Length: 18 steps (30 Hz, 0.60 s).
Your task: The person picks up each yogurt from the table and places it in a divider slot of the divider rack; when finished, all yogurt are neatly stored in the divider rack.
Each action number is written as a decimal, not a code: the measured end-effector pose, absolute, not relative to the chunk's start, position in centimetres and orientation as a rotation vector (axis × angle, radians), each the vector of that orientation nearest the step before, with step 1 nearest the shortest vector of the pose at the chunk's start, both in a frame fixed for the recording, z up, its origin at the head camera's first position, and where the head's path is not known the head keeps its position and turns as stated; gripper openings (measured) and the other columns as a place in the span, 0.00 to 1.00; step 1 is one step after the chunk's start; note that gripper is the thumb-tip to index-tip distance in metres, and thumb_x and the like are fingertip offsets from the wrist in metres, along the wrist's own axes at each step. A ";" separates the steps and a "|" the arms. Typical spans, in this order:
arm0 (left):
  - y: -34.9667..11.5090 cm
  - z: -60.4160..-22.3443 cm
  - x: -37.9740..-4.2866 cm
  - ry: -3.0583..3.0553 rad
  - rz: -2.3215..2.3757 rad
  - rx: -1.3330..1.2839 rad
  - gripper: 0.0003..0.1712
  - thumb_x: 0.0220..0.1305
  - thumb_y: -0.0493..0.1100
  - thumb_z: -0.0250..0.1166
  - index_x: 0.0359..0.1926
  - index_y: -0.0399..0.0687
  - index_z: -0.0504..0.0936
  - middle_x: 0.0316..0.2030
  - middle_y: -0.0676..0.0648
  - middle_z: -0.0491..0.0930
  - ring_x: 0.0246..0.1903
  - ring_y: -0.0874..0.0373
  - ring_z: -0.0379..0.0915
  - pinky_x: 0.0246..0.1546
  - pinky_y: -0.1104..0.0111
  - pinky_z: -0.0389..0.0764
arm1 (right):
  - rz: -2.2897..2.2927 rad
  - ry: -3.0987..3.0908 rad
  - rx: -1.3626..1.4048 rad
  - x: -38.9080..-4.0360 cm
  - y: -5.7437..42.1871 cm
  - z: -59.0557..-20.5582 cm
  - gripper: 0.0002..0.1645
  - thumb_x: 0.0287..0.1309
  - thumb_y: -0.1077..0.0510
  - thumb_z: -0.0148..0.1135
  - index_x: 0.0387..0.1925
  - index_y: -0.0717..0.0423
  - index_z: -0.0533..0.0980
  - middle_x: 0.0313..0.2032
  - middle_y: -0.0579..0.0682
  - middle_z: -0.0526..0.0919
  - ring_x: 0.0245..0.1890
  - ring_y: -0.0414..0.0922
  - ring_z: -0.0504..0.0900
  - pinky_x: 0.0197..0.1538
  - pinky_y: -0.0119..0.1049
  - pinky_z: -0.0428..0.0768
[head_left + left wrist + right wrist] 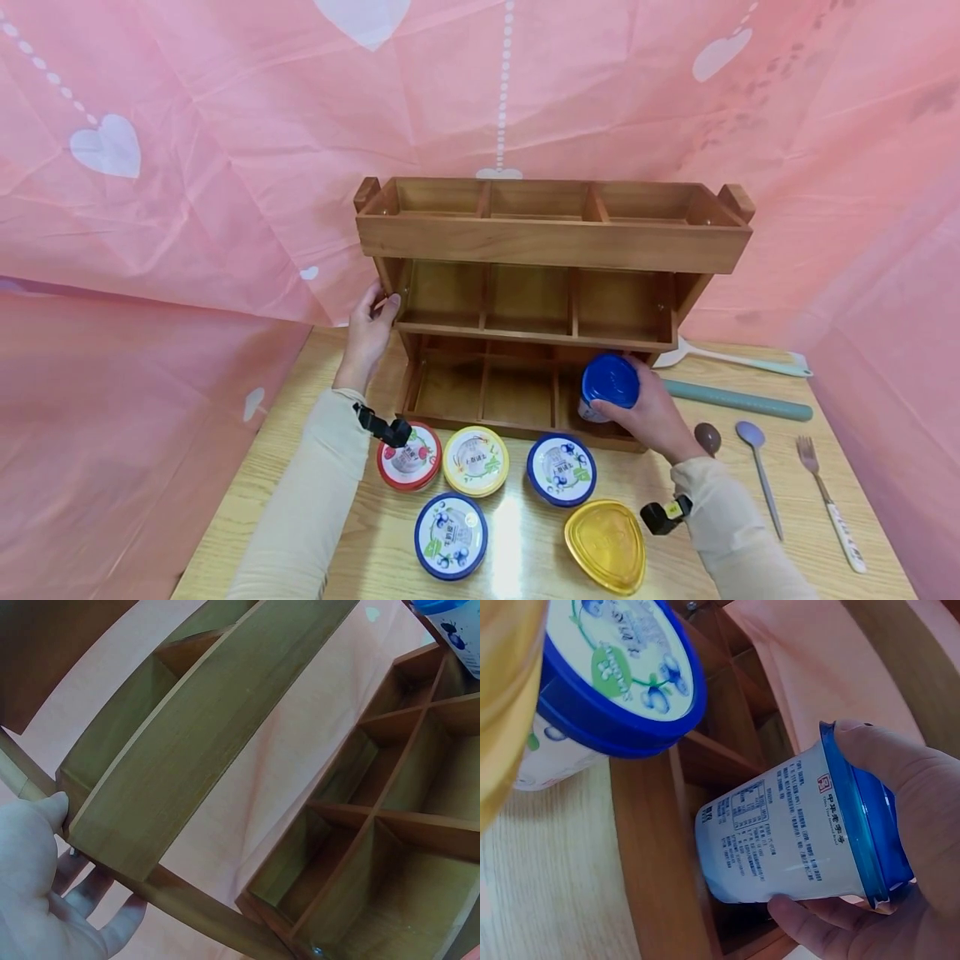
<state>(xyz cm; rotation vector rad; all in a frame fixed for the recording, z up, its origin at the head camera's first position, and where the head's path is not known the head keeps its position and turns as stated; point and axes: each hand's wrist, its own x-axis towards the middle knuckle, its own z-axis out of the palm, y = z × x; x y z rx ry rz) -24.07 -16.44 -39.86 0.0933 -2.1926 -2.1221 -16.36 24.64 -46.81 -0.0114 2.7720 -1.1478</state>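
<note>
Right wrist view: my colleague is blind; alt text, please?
A right hand grips a blue-lidded cup at a wooden rack. A blueberry-print tub stands on the pale table nearby, with a yellow container partly in view.

A fork (pixel 836 517) lies beside a purple spoon (pixel 762 472), near a teal rod (pixel 738 400) and perhaps a brown spoon (pixel 707 437).

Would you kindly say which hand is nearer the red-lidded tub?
Left: the left hand holds the shelf, beyond the red-lidded tub; the right hand, gripping a blue-lidded cup, is farther, to the right.
</note>
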 end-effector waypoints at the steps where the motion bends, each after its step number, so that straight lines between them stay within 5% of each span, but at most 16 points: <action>1: -16.4 -39.4 -23.8 -2.197 -2.126 0.099 0.29 0.75 0.40 0.53 0.74 0.45 0.61 0.69 0.36 0.64 0.69 0.46 0.62 0.71 0.59 0.64 | -1.153 2.771 -0.009 -16.5 24.7 -47.0 0.65 0.55 0.37 0.69 0.77 0.60 0.41 0.71 0.70 0.53 0.67 0.71 0.60 0.61 0.69 0.68; 18: -16.3 -39.1 -23.4 -2.216 -2.103 0.072 0.30 0.75 0.39 0.51 0.74 0.42 0.59 0.70 0.34 0.63 0.69 0.44 0.61 0.71 0.57 0.64 | -1.155 2.798 0.018 -18.0 24.3 -49.3 0.62 0.55 0.43 0.71 0.76 0.61 0.43 0.71 0.71 0.53 0.67 0.71 0.59 0.64 0.69 0.66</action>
